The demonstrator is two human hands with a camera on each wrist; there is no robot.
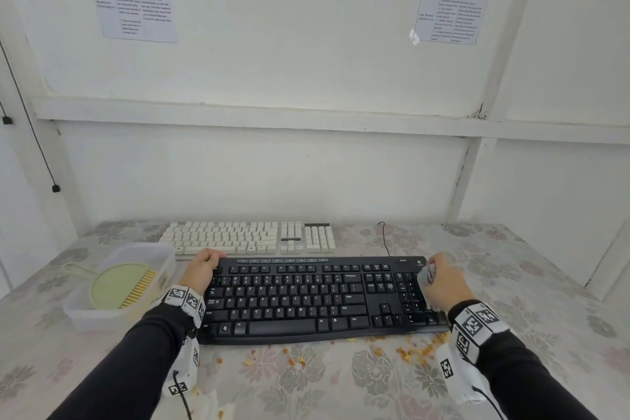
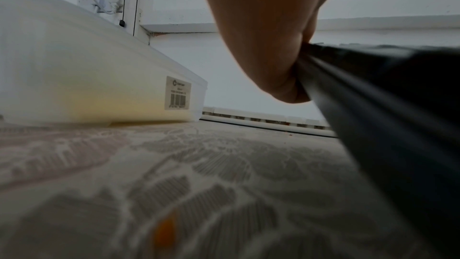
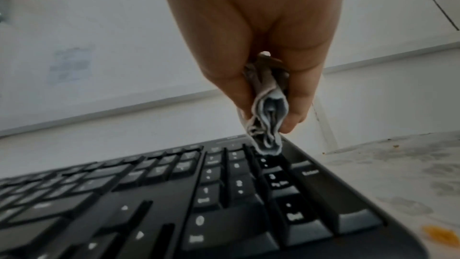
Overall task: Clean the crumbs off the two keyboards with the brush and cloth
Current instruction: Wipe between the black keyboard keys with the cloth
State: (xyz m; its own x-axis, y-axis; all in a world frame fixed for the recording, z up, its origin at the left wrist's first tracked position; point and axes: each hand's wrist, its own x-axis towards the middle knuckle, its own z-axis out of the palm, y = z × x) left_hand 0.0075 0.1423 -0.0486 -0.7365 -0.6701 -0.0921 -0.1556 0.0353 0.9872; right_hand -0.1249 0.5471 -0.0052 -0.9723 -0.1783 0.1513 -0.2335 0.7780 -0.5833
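Flowered table cover (image 1: 341,382) | black keyboard (image 1: 317,300) nearest, white keyboard (image 1: 245,237) just behind | clear tub (image 1: 85,312) at left, containing brush (image 1: 117,286) | left hand (image 1: 203,269) clamped on black keyboard's far-left corner | right hand (image 1: 443,280) pinching folded cloth (image 3: 267,125) (tip over numpad) | crumbs (image 1: 409,349) along near edge

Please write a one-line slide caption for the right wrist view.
Right hand pinches a folded cloth over the black keyboard numpad.
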